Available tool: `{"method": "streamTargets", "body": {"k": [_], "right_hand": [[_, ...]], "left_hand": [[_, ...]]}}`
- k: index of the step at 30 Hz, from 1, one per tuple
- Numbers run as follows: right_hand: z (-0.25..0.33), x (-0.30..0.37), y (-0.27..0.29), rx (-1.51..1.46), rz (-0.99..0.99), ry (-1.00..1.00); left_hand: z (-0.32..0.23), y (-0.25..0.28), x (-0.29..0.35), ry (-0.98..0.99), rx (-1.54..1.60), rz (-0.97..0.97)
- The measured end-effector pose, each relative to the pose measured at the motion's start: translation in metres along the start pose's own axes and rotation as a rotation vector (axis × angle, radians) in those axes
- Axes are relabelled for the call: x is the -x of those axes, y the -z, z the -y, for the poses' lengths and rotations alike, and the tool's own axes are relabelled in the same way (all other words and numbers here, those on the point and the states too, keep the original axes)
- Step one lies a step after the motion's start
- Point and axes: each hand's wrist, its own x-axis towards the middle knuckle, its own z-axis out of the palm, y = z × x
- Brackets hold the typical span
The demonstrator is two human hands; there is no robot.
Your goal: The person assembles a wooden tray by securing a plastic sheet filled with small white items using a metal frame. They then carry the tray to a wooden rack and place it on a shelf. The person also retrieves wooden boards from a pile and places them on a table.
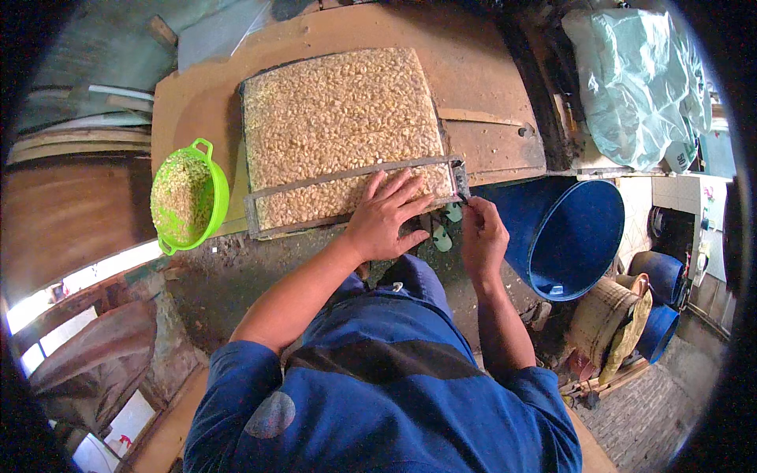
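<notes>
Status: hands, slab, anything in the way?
Left hand splayed on grainy slab; right hand at its near right corner. Narrow strip lies across slab. Green bowl apart, to left.

To your right, you can see a big blue barrel with a wide round top. Past it are two smaller blue barrels and a tan tub. Farther ahead on your right is shiny plastic. Long wood boards lie on your left.

Brown table, flat slab of pale kernels, green bowl at left.
</notes>
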Motion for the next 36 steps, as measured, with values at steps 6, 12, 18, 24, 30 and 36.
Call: {"method": "streamTargets", "body": {"k": [6, 12, 18, 24, 30, 36], "right_hand": [[0.004, -0.011, -0.016, 0.085, 0.039, 0.136], [0.010, -0.016, -0.025, 0.248, 0.048, 0.238], [0.009, -0.013, -0.024, 0.286, 0.099, 0.253], [0.011, -0.011, -0.011, 0.172, -0.007, 0.136], [0.003, -0.012, -0.007, 0.116, -0.012, 0.088], [0.005, -0.010, -0.016, 0.044, 0.022, 0.041]], "left_hand": [[-0.001, 0.003, 0.000, 0.013, 0.040, 0.021], [0.001, 0.004, 0.001, 0.012, 0.064, 0.026], [0.001, 0.003, 0.001, 0.019, 0.070, 0.029], [-0.006, 0.002, -0.004, 0.041, 0.001, -0.051], [-0.015, 0.000, -0.017, 0.109, -0.022, -0.004], [-0.007, 0.006, 0.012, 0.077, 0.003, -0.052]]}}
